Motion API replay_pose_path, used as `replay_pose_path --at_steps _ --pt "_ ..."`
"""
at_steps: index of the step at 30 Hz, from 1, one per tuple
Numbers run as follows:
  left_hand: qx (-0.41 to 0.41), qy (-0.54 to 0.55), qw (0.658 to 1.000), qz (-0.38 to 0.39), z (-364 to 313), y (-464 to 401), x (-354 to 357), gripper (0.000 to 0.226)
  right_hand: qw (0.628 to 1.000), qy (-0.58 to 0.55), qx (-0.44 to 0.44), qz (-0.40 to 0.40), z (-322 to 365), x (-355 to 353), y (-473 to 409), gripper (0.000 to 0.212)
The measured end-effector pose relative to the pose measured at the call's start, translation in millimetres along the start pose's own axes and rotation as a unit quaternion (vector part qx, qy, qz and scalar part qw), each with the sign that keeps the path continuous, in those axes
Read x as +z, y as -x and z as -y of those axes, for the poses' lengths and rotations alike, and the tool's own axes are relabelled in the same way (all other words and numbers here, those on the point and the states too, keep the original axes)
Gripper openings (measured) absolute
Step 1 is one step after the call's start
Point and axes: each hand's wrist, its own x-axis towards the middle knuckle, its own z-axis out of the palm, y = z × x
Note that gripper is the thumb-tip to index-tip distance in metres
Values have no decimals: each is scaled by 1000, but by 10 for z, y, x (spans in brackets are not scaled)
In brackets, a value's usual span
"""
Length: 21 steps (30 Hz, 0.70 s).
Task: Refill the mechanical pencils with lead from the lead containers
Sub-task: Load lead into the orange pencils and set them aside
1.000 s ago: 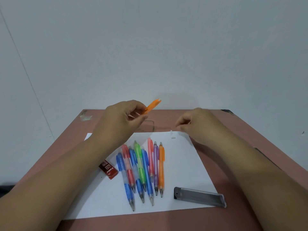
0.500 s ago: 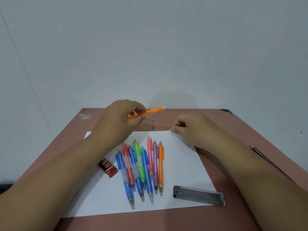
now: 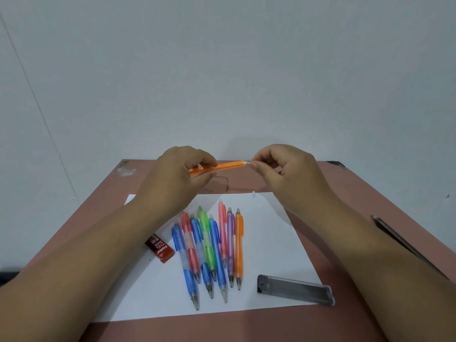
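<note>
Orange pencil (image 3: 217, 167) in the left hand (image 3: 172, 178) grip, right hand (image 3: 283, 174) fingertips pinching its white end.

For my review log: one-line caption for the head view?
Left hand grips orange pencil; right hand pinches its white end above pencils on paper.
</note>
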Motion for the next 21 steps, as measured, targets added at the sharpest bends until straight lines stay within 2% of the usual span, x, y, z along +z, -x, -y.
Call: replay_pose_path --at_steps 10,21 --pt "21 -28 999 -3 -12 -7 -37 20 998 43 -35 5 -43 0 -1 6" --pt "65 -72 995 -5 -23 8 -35 20 989 128 -43 60 -50 -21 -27 11"
